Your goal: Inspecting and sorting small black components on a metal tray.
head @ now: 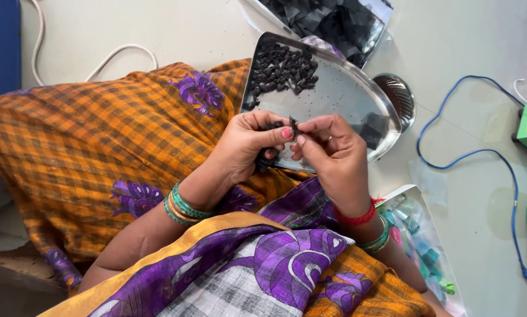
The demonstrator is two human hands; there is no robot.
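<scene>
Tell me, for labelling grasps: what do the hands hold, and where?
A small black piece, pinched at its edges between left hand and right hand fingertips.

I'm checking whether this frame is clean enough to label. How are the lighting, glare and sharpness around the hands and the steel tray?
Head view: soft, even daylight with faint shadows; the shiny steel tray reflects pale light but is not blown out; the left hand and right hand are fairly sharp, while the small black piece pinched between them is too small to make out; edges look slightly soft.
</scene>
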